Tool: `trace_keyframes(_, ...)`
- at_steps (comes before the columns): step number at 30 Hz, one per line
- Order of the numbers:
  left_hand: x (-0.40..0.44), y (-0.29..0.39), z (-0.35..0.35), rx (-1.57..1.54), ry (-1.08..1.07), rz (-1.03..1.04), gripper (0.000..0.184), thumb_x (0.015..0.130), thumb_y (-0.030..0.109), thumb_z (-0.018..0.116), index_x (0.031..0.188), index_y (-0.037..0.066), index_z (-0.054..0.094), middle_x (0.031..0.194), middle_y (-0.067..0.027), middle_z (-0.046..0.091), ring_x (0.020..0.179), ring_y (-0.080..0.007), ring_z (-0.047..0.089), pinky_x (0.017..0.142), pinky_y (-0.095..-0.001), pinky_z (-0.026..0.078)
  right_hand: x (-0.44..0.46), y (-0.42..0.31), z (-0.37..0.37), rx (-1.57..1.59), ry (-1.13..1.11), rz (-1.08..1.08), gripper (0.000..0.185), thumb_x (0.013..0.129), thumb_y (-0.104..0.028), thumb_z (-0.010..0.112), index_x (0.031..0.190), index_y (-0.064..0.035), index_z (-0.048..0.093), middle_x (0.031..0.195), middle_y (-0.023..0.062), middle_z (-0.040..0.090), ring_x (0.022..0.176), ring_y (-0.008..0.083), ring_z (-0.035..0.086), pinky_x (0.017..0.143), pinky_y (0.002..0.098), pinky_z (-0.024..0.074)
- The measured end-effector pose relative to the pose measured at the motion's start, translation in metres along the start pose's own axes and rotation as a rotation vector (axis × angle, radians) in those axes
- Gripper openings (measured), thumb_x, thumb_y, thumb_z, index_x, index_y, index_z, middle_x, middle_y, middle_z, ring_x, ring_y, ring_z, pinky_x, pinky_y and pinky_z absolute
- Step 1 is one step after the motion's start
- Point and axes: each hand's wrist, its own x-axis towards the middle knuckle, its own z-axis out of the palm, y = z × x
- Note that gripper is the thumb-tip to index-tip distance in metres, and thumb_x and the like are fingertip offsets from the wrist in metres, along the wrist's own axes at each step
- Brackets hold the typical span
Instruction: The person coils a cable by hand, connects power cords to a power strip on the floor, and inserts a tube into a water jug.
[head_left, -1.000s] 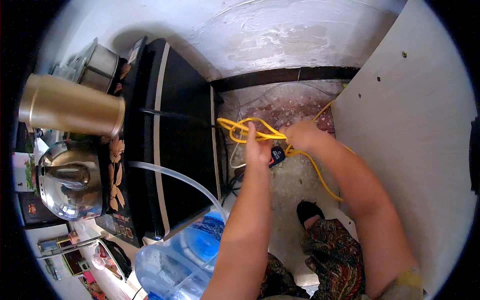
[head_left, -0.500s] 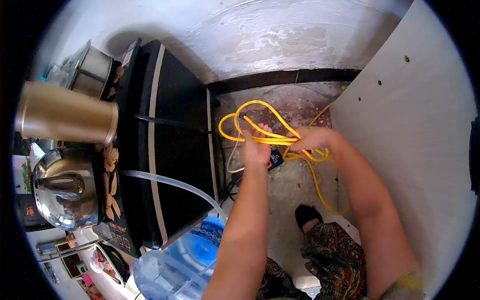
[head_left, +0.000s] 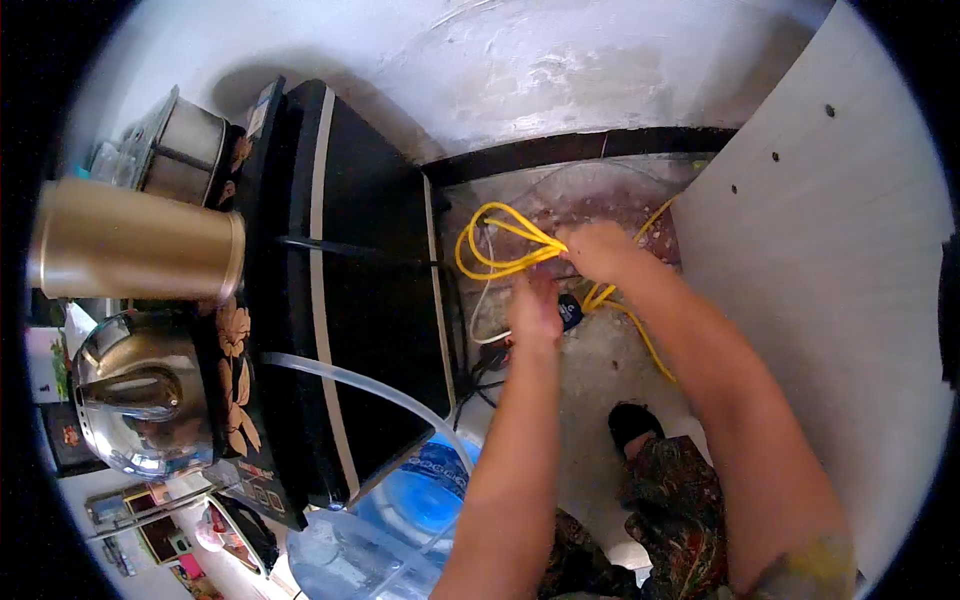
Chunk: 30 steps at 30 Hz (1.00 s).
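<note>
"One yellow cable (head_left: 555, 246), gathered in loops. Location?"

"Held above the floor (head_left: 590, 410), between the black cabinet (head_left: 385, 280) and the pale panel (head_left: 820, 260). A further yellow length trails below, beside the panel."

"Right hand (head_left: 600, 250)?"

"One, clenched around the gathered strands where the loops meet; loops extend toward the cabinet."

"Left hand (head_left: 537, 310)?"

"One, just below the loops, blurred; fingers loosely spread, grasping nothing visible. Contact with the cable: cannot tell."

"Items near that hand?"

"One dark blue object (head_left: 570, 312) with a white mark, partly hidden. One thin white cord (head_left: 476, 320), curved, beside the cabinet."

"Upon the cabinet?"

"One shiny metal kettle (head_left: 145, 400); one gold-coloured cylinder (head_left: 140, 240). One clear tube (head_left: 370, 375) descends in front."

"Below the tube?"

"Clear blue bottle (head_left: 425, 490), large, with label, partly behind the left forearm."
</note>
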Motion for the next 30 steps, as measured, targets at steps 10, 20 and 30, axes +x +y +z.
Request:
trace_keyframes(10,-0.117,-0.011,-0.021,0.256,-0.005,0.241,0.032,0.086,0.019,0.037,0.111,0.001,0.034,0.106,-0.0137,0.045,0.100,-0.0222,0.044,0.088,-0.0319,0.034,0.050,-0.013,0.001,-0.006,-0.043,-0.094,0.021,0.078,-0.019,0.039,0.090,-0.0096,0.052,0.083,0.0142,0.058,0.079,0.0313,0.056,0.066,0.0412,0.0446)
trace_keyframes(20,-0.132,0.032,-0.026,0.581,-0.012,0.224,0.022,0.083,0.016,0.042,0.101,0.002,0.043,0.091,-0.0122,0.053,0.084,-0.0199,0.052,0.077,-0.0309,0.041,0.113,-0.028,0.058,0.185,-0.146,-0.051,0.029,0.080,-0.024,0.036,0.097,-0.0116,0.055,0.095,0.0154,0.055,0.087,0.0316,0.054,0.077,0.0386,0.0416)
trace_keyframes(30,-0.133,0.043,-0.035,0.596,0.054,0.129,0.022,0.085,0.015,0.040,0.102,0.001,0.044,0.092,-0.0105,0.053,0.084,-0.0181,0.052,0.079,-0.0296,0.041,0.182,-0.079,0.078,0.177,-0.006,-0.120,0.023,0.076,-0.016,0.041,0.095,-0.0105,0.054,0.086,0.0153,0.058,0.080,0.0279,0.056,0.074,0.0401,0.0408)
